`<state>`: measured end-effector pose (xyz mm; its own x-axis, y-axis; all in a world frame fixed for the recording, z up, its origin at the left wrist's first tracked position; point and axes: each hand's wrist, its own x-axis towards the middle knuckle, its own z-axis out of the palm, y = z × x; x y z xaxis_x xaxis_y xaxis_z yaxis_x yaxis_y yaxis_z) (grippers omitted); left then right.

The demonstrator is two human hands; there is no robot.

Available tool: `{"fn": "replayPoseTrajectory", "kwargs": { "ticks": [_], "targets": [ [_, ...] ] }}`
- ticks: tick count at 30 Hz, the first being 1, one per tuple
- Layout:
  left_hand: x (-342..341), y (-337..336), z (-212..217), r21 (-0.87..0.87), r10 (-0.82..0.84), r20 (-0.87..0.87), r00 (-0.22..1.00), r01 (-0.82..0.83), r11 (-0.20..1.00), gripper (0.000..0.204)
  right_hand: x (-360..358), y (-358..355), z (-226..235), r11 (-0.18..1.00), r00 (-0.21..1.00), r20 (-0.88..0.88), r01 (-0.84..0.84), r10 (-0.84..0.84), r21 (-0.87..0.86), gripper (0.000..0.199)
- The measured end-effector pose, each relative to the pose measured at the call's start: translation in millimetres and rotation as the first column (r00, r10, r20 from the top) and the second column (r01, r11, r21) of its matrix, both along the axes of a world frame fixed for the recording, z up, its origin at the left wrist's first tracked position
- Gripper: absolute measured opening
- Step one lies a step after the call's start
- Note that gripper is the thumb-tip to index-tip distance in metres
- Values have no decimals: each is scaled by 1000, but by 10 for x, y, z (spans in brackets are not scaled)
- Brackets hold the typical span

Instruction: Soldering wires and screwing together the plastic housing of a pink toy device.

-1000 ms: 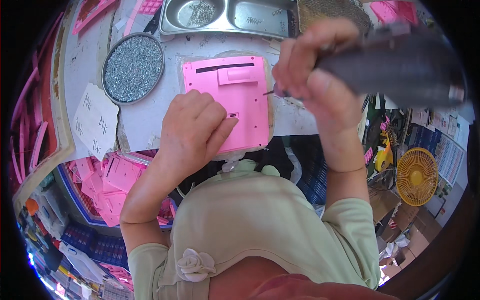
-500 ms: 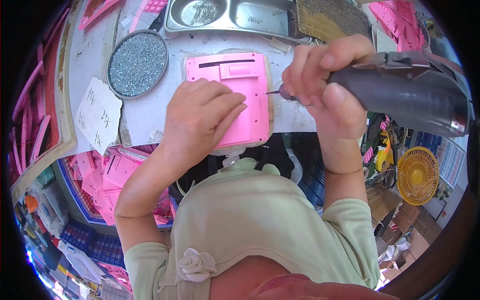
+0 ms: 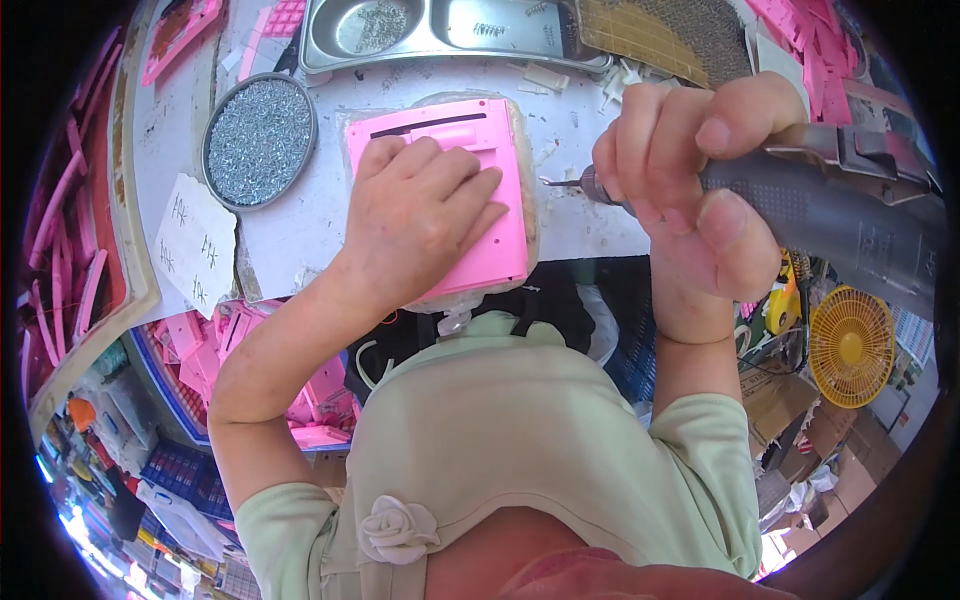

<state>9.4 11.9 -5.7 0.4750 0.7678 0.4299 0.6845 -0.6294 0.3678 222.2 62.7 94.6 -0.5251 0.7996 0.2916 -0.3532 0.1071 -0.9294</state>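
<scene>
Left hand: lay palm down over the pink housing (image 3: 490,240), left hand (image 3: 425,205) with fingers bent; could not tell whether they gripped anything underneath.
Right hand: right hand (image 3: 700,180) clamped around a dark powered screwdriver (image 3: 840,210), well apart from the left.
Bit: thin bit (image 3: 562,183) pointed left, clear of the housing, to its right.
Housing: sat on a plastic-wrapped pad (image 3: 531,190) near the front edge of the white table (image 3: 318,225); dark slot along its far end.
Screw dish: round dish (image 3: 316,150) full of small silvery screws (image 3: 258,140), left of the housing.
Metal tray: compartmented tray (image 3: 455,62) beyond the housing, small coils inside.
Card: hand-marked white card (image 3: 195,245), nearer than the dish.
</scene>
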Motion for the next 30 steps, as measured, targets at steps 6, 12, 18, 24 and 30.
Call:
{"fn": "replayPoseTrajectory", "kwargs": {
  "ticks": [6, 12, 18, 24, 30],
  "targets": [
    [-37, -112, 196, -72, 78, 125, 989, -69, 995, 37, 200, 117, -72, 976, 981, -1, -194, 195, 101, 33],
    [36, -130, 135, -10, 21, 170, 985, -19, 1000, 25, -15, -63, -68, 987, 984, -101, -136, 144, 79, 33],
    [-129, -203, 222, -57, -45, 162, 986, 55, 997, 18, -87, -105, 4, 993, 989, -109, -92, 100, 69, 34],
    [-115, -342, 189, -70, 45, 196, 980, -31, 997, 14, -173, -222, -18, 992, 983, -146, -98, 108, 74, 33],
    [-79, -392, 186, -242, 30, 406, 913, 76, 967, 17, -210, -341, -6, 997, 988, -155, -10, 21, 70, 29]
  ]
}}
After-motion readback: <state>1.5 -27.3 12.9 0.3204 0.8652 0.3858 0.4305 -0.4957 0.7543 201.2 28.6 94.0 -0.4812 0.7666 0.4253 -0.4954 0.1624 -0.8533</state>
